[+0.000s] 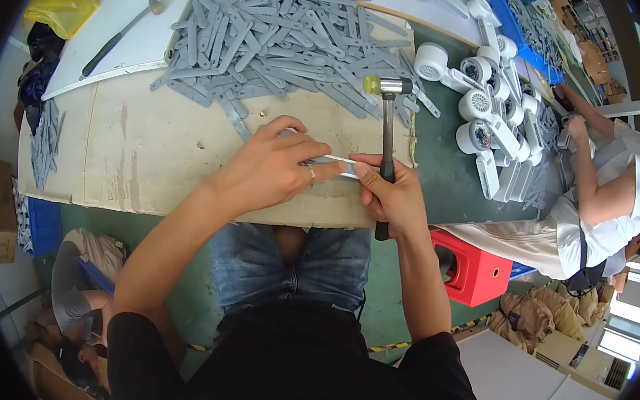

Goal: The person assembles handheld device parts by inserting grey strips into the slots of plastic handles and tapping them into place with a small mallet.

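My left hand is closed over the left end of a narrow grey strip with white edges, held above the cardboard-covered table. The other end is pinched between the thumb and fingers of my right hand. A small hammer with a yellow-and-metal head is also in my right hand, its dark handle tucked among the fingers and its head pointing away from me. Beyond my hands lies a big heap of flat grey plastic strips. My left fingers hide much of the held piece.
White fan-like devices with handles are piled on the green mat at right, near a seated person. A screwdriver-like tool lies on the white board at far left. A red stool stands below the table's right side.
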`<control>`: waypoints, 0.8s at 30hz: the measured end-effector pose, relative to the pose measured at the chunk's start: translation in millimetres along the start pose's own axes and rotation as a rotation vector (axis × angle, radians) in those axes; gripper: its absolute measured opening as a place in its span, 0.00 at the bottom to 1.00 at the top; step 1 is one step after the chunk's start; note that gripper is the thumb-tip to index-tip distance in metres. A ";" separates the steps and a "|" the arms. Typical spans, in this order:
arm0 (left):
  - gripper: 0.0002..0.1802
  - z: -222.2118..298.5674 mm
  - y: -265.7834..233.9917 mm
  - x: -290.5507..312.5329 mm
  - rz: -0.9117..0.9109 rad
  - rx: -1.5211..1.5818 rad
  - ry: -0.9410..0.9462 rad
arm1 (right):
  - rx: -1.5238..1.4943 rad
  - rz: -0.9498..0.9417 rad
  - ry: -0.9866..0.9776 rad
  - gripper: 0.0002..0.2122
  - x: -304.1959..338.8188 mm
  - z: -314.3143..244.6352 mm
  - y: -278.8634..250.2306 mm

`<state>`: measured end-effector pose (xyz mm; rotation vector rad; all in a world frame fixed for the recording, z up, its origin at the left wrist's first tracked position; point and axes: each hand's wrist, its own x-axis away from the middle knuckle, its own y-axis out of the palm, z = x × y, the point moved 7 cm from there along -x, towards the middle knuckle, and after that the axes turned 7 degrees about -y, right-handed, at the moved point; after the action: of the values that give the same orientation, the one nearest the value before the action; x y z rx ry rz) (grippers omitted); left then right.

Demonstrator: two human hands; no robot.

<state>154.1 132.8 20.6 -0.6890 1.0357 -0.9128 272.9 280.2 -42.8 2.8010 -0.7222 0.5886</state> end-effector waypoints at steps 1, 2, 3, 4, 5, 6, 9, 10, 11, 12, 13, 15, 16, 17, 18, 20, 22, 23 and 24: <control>0.19 1.9 4.2 -2.9 -0.044 -0.010 0.022 | -0.008 0.009 -0.007 0.12 -0.3 0.7 -0.5; 0.21 4.0 8.3 -4.6 -0.087 -0.022 0.045 | -0.013 0.013 0.000 0.12 -0.2 1.8 1.0; 0.21 5.2 9.7 -5.5 -0.094 -0.017 0.045 | 0.014 0.041 -0.015 0.12 0.1 0.8 1.8; 0.22 5.7 10.3 -5.7 -0.091 -0.047 0.040 | 0.041 0.068 -0.032 0.13 0.5 0.5 2.2; 0.22 6.3 10.6 -6.0 -0.086 -0.077 0.036 | 0.037 0.073 -0.028 0.13 0.8 2.0 3.2; 0.22 6.2 11.1 -6.9 -0.091 -0.074 0.039 | 0.029 0.083 -0.043 0.13 1.2 2.0 3.3; 0.23 7.5 11.0 -5.7 -0.070 -0.104 0.053 | 0.184 0.114 -0.141 0.14 12.1 -5.3 -1.8; 0.23 5.5 11.2 -4.0 -0.071 -0.092 0.047 | 0.342 0.142 -0.227 0.15 17.6 -11.2 -2.3; 0.24 4.9 13.6 -2.9 -0.072 -0.078 0.036 | 0.327 0.248 -0.349 0.16 34.5 -13.9 -9.0; 0.24 4.3 14.6 -3.5 -0.067 -0.078 0.030 | 0.310 0.354 -0.472 0.17 55.6 -15.0 -15.5; 0.24 4.3 13.4 -1.0 -0.059 -0.093 0.028 | 0.335 0.264 -0.354 0.18 68.1 -19.0 -19.9; 0.24 8.0 10.1 -5.2 -0.047 -0.092 0.049 | 0.602 0.306 -0.427 0.18 95.0 -22.4 -26.3; 0.23 7.2 9.7 -5.7 -0.051 -0.086 0.049 | 0.863 0.334 -0.500 0.18 105.9 -25.7 -23.9; 0.23 6.6 10.2 -6.2 -0.055 -0.081 0.049 | 0.871 0.316 -0.506 0.19 113.4 -26.0 -22.1; 0.23 6.5 11.3 -6.8 -0.057 -0.080 0.051 | 0.870 0.320 -0.505 0.19 119.4 -24.1 -21.4; 0.22 7.2 10.9 -5.7 -0.040 -0.089 0.057 | 0.889 0.370 -0.638 0.19 132.5 -26.7 -15.0; 0.22 5.5 12.9 -5.1 -0.038 -0.085 0.054 | 0.943 0.338 -0.611 0.20 122.7 -13.8 -12.7; 0.22 5.2 13.2 -6.0 -0.031 -0.079 0.049 | 1.001 0.304 -0.583 0.20 118.8 -8.9 -11.8; 0.22 6.6 12.5 -6.7 -0.029 -0.078 0.052 | 1.017 0.314 -0.598 0.20 124.1 -14.5 -12.3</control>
<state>162.5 144.9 15.4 -0.7504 1.1149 -0.9236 373.9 242.5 21.5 3.9217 -1.2648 0.1301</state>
